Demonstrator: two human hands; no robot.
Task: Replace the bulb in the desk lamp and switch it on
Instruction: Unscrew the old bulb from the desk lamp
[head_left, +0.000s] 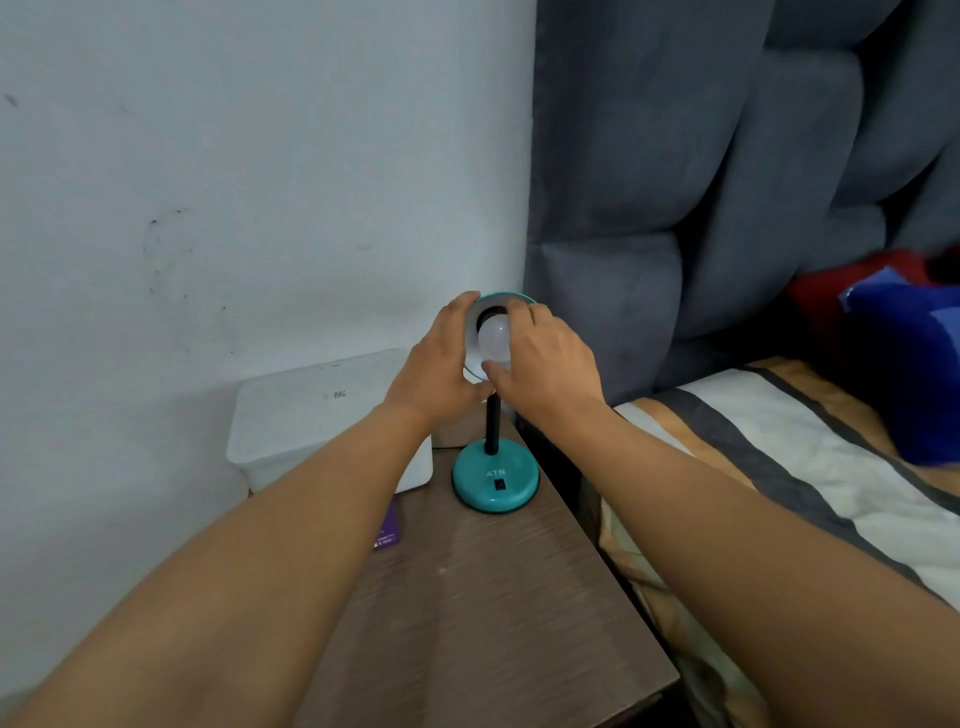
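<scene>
Teal desk lamp upright near right edge of wooden tabletop, close to bed. Shade tilted toward camera, white interior showing. White bulb seated in shade, at socket; how far screwed in, cannot tell. Left hand cupped on left rim of shade, fingers curled over its upper edge, holding it. Right hand closed on bulb: fingertips on top side, thumb under bottom. Black stem down to round base, "ATN" lettering and black switch on front of base. Bulb unlit. White plastic box against wall, left of lamp, touching or just beside base — cannot tell. Purple card flat on tabletop, partly hidden by left forearm. Grey padded headboard at right. Blue pillow on bed.
</scene>
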